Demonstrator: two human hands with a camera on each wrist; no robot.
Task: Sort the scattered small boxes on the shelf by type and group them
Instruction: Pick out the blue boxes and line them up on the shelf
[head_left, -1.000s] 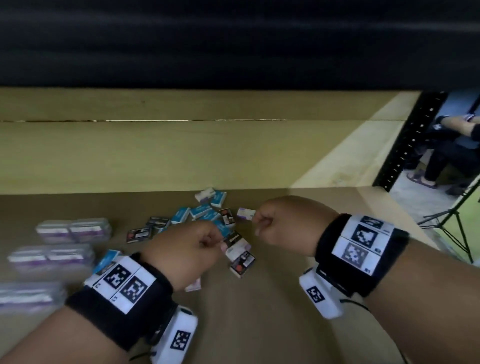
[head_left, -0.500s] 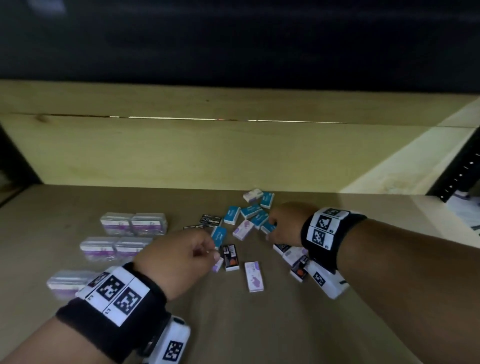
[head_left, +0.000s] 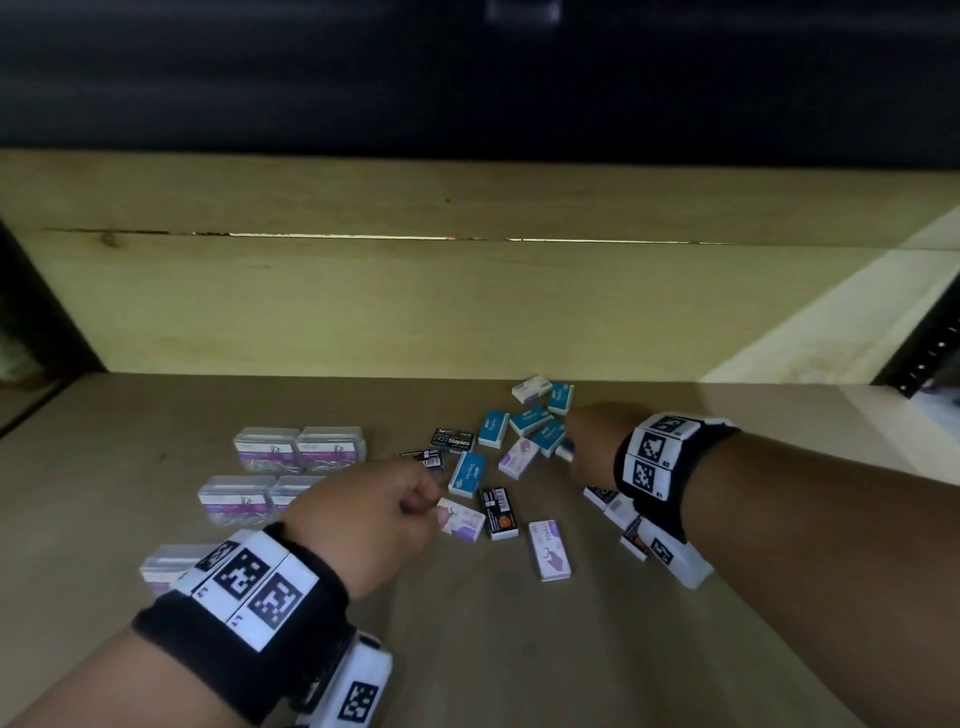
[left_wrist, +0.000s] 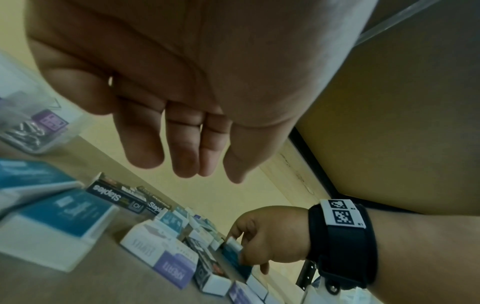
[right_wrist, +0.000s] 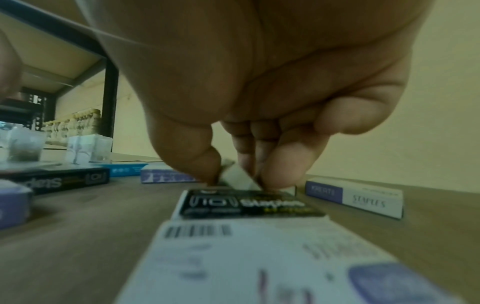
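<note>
My left hand (head_left: 363, 512) hangs just above the wooden shelf (head_left: 467, 649), near the middle of the scattered staple boxes. From the left wrist view its fingers (left_wrist: 182, 148) point down, loosely straight and close together, holding nothing. In the head view the fingertips sit right beside a white-and-purple box (head_left: 464, 519) lying flat; I cannot tell whether they touch it.

My right hand (head_left: 592, 447) reaches further back into the cluster. Its thumb and fingers (right_wrist: 280, 164) are pinched on a small teal box (left_wrist: 233, 254), tilted up on 1 edge at the near side of the teal boxes (head_left: 530, 421). The right wrist view is blurred, so the box shows there only as a pale sliver between the fingertips.

Around the hands, the boxes lie mixed: teal ones mostly at the back, black boxes (head_left: 452, 440) marked "Staples" to their left, and white-and-purple ones among them. 1 more white-and-purple box (head_left: 549, 550) lies alone nearer to me, and a black box with a barcode (head_left: 498, 512) lies between it and the one by my left hand.

To the left, well apart from the scatter, clear plastic cases (head_left: 298, 449) of paper clips stand in pairs, in rows running toward me.
</note>
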